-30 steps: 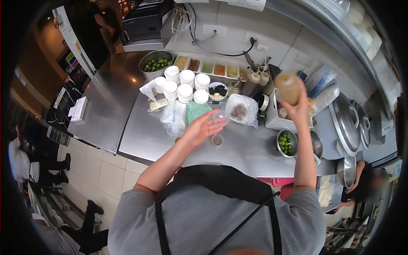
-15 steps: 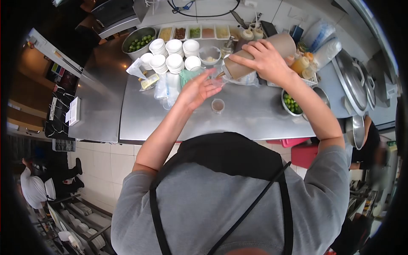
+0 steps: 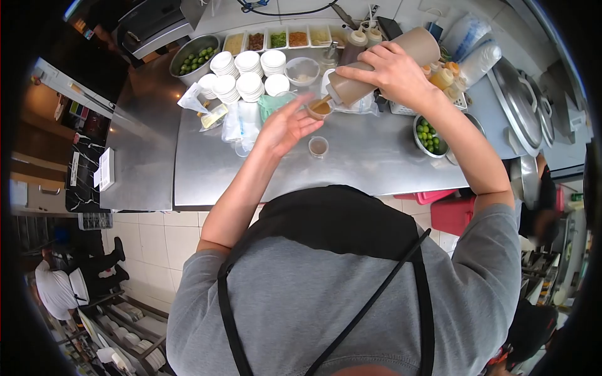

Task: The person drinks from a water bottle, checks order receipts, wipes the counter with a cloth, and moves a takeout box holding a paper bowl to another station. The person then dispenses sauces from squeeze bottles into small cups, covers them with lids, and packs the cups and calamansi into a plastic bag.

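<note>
My right hand (image 3: pixel 396 72) is wrapped around a large squeeze bottle (image 3: pixel 348 89) of light brown sauce, tilted nozzle-down to the left. Its tip reaches a small clear plastic cup (image 3: pixel 320 111), which now shows brown sauce inside. My left hand (image 3: pixel 285 128) holds that cup at its fingertips, raised above the steel counter (image 3: pixel 251 178). Another small cup of brown sauce (image 3: pixel 318 146) stands on the counter just below. Left of my left hand lie clear plastic bags (image 3: pixel 240 122) and a green cloth-like bundle (image 3: pixel 274 105).
Stacked white cups (image 3: pixel 249 84), a clear bowl (image 3: pixel 302 71) and condiment trays (image 3: pixel 277 39) line the back. Limes fill a steel pot (image 3: pixel 188 70) at left and a bowl (image 3: pixel 430 136) at right. Sauce bottles (image 3: pixel 443 78) stand in a basket. Other people are at both sides.
Sauce now shows in the raised cup, which looked nearly clear before. The bottle is still tilted over it, and both hands stay close to where they were. The view has shifted slightly.
</note>
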